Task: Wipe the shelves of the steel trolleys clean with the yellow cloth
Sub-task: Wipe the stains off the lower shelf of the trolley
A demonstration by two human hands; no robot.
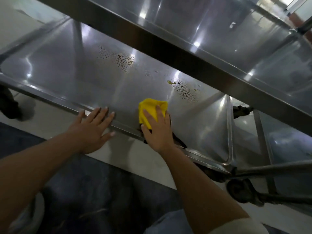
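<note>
On shelf [84, 78], right hand [157, 130] presses cloth [150, 110]

place: commercial kitchen | evidence: steel trolleys [168, 48], caster wheel [239, 190]

A pale tiled floor [152, 162] is seen. A dark mat [94, 191] lies on it, and a dark shoe [10, 107] stands on it at far left.

Two hands, left [92, 127] and right [157, 130]; one yellow cloth [150, 109]; two steel shelves, near [67, 65] and far [211, 22]; two wet patches, left [124, 60] and right [184, 91]; one wheel [238, 190].
</note>
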